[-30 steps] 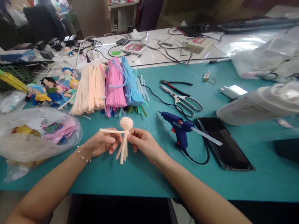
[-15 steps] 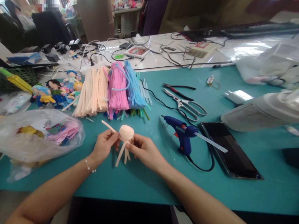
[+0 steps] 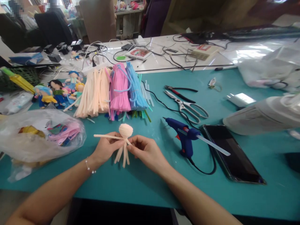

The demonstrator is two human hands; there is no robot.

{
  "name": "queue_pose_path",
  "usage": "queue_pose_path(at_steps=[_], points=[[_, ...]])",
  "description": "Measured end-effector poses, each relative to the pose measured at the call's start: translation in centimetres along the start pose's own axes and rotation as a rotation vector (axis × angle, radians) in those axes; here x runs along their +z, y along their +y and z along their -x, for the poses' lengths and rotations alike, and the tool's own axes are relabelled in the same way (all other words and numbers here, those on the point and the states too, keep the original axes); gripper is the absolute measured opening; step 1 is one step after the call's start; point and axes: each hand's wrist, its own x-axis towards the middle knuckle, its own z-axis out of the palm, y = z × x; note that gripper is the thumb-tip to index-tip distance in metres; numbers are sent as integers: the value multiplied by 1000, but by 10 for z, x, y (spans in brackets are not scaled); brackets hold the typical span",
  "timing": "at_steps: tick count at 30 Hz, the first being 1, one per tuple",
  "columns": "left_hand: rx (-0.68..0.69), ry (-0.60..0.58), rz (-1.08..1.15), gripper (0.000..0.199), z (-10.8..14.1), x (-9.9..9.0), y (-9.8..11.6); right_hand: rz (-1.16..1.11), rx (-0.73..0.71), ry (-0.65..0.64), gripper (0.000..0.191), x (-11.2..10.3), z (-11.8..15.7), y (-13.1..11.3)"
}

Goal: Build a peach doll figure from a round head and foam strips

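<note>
Peach fuzzy-stem figure [image 3: 126,130] between both hands, over near part of tabletop [image 3: 140,187]. Left hand [image 3: 104,150] and right hand [image 3: 146,152] both in narrow pinch on figure, just below round head. Long axis runs head away from person, loose leg strips [image 3: 124,157] toward person. Long side strip [image 3: 103,136] points left, over left hand. Neither hand clearly nearer figure. Glue gun [image 3: 187,140] nearer right hand, off to its right, not touching.

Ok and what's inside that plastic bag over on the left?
Through the cloudy plastic bag you can make out pink material, a mustard-yellow piece and a green piece. Whatever lies beneath them is hidden by those pieces and the milky plastic.
</note>
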Motion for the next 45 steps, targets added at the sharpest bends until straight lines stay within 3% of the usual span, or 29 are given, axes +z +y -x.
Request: queue_pose_path(at_steps=[3, 6, 9, 14, 21, 26, 34, 38, 45], points=[[-71, -20, 91, 21, -2, 0, -1, 221, -150, 85, 13, -1, 2, 1], [-44, -54, 119, 21, -2, 0, -3, 406, -309, 151, 12, -2, 5, 0], [16, -27, 90, 19, -2, -2, -5, 469, -409, 153, 15, -3, 6, -2], [-56, 6, 107, 15, -1, -1, -3, 471, -457, 126, 18, -5, 6, -6], [-132, 30, 215, 15, -1, 2, 1, 356, -297, 228, 14, -9, 3, -6], [-184, -10, 273, 22, 0, 5, 4, 173, -136, 134, 18, -12, -1, -8], [-171, 3, 272, 32, 0, 4, 2, 214, -179, 163, 16, -10, 1, -9], [-191, -1, 278, 34, 0, 4, 3, 19, -108, 150, 15, -11, 0, -9], [-191, -23, 387, 32, 0, 5, 5, -378, 65, 194, 30, -15, -7, -8]])
